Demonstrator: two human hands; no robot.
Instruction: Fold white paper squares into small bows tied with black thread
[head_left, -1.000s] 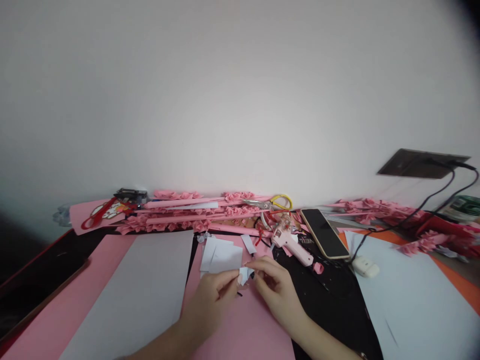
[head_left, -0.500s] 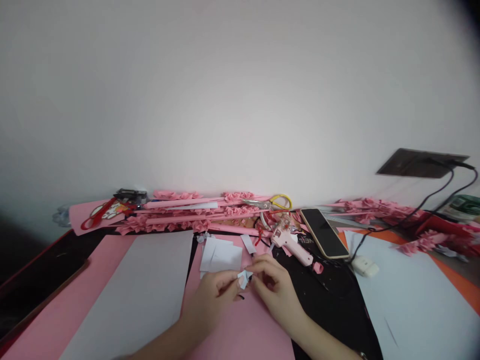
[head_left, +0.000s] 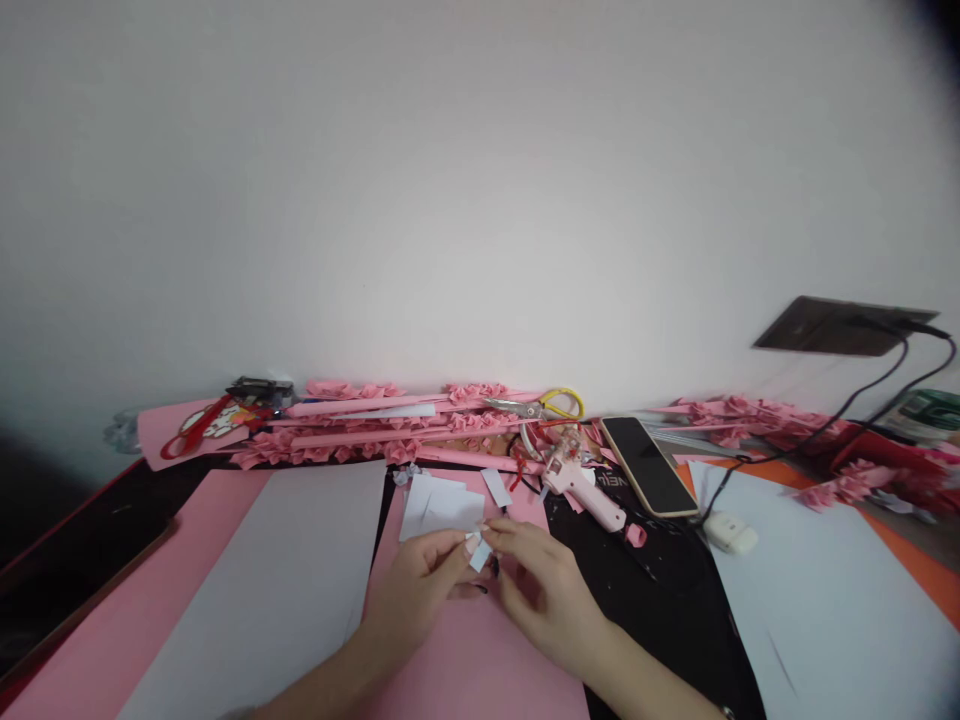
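Between my two hands is a small folded piece of white paper (head_left: 481, 556). The fingers of my left hand (head_left: 422, 580) pinch it from the left. My right hand (head_left: 546, 588) has its fingertips closed on the paper's upper right side, with the thumb lower down. Both hands are above a pink sheet (head_left: 480, 670). Just beyond them lie several white paper squares (head_left: 442, 505), and a narrow white paper strip (head_left: 496, 487) sits to their right.
A pink glue gun (head_left: 589, 492) and a phone (head_left: 649, 466) lie to the right. Yellow-handled scissors (head_left: 541, 406) rest among pink paper flower stems (head_left: 360, 437) along the wall. Large white sheets lie left (head_left: 277, 590) and right (head_left: 825, 600). A white case (head_left: 730, 533) and black cables (head_left: 817, 432) are at right.
My right hand's fingers have shifted left and over the top of the paper. The paper has moved slightly left and turned, and my left hand has moved a little with it.
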